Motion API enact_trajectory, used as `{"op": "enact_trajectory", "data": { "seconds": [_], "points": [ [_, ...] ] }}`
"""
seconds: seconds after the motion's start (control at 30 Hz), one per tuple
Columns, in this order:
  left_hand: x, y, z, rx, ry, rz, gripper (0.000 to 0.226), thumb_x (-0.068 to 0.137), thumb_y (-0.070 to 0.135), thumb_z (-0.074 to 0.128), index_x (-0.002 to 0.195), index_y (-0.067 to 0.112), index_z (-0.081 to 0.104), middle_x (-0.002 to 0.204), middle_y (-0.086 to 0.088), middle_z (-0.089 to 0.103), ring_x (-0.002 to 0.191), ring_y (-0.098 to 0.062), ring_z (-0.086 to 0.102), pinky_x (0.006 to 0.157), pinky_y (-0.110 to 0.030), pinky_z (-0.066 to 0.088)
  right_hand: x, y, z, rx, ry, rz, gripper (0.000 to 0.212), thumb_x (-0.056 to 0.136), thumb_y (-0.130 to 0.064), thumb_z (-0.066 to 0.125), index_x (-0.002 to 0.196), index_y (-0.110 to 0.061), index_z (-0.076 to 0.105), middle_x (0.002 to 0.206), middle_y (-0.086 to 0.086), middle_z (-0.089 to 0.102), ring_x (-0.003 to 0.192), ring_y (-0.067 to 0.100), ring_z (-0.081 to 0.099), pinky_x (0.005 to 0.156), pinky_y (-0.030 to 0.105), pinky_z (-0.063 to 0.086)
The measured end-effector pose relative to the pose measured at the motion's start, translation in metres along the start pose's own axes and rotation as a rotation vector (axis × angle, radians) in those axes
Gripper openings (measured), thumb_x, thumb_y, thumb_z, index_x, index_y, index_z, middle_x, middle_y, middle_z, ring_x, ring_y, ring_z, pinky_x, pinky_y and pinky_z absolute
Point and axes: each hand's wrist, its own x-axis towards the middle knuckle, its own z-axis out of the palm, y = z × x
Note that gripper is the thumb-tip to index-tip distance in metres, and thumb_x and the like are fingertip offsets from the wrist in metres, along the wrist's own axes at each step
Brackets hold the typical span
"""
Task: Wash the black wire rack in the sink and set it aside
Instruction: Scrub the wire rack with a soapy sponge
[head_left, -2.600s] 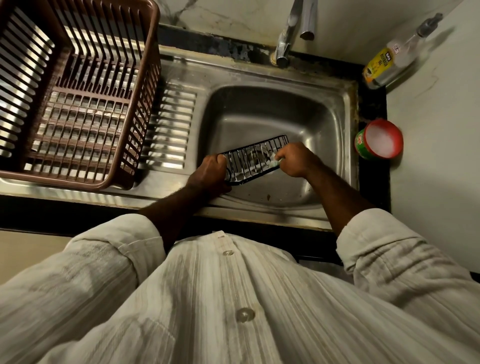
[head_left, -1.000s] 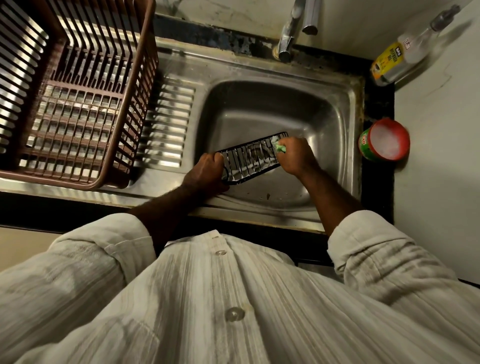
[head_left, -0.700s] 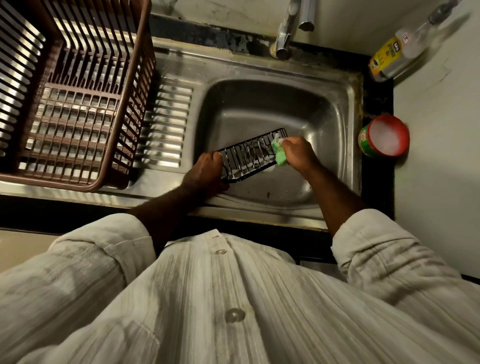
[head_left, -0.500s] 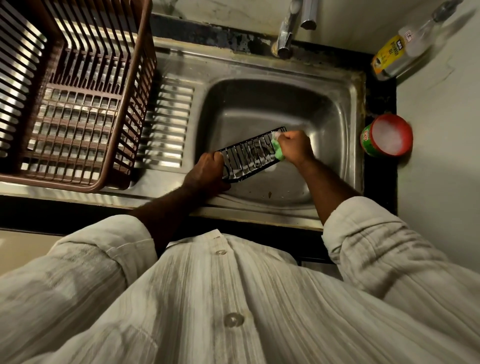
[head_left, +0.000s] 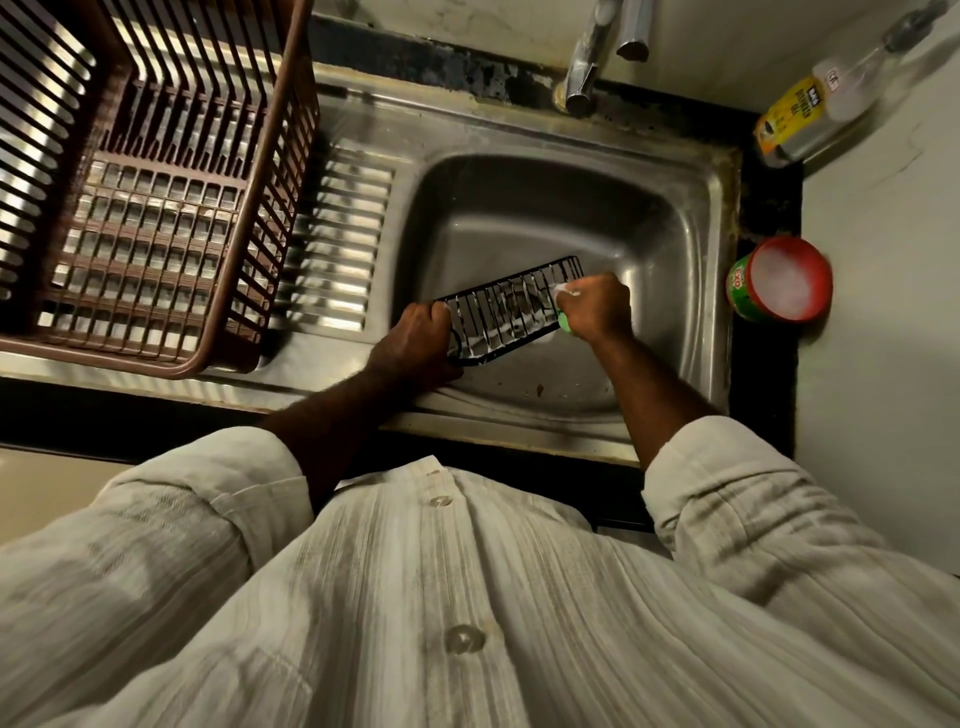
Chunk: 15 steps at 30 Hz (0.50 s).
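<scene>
Left hand (head_left: 418, 338) and right hand (head_left: 597, 306) both curl gripping, bare forearms extended forward.

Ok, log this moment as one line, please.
phase: scrubbing | left hand: grips black wire rack | right hand: holds green scrubber on rack | place: over sink

One head-worn wide-angle view looks steeply down over the shirt (head_left: 467, 597), seemingly close above the sink (head_left: 509, 135).

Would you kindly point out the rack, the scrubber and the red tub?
rack (head_left: 506, 318): head view, on its middle wires.
scrubber (head_left: 564, 323): head view, on the green edge that shows.
red tub (head_left: 738, 285): head view, on its green side wall.
</scene>
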Motion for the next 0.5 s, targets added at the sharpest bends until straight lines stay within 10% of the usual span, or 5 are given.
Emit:
{"op": "enact_trajectory", "data": {
  "seconds": [0.5],
  "points": [
    [0.001,-0.002,0.001,0.008,-0.024,-0.003,0.068,0.066,0.029,0.084,0.117,-0.001,0.052,0.122,-0.021,0.056,0.111,-0.036,0.051,0.088,-0.042,0.047,-0.016,0.028,-0.013,0.175,0.118,0.0,0.013,0.076,-0.021,0.082,0.087,-0.017,0.078,0.089,-0.002,0.076,0.082,0.012,0.07,0.078,0.028,0.058]
  ]
}}
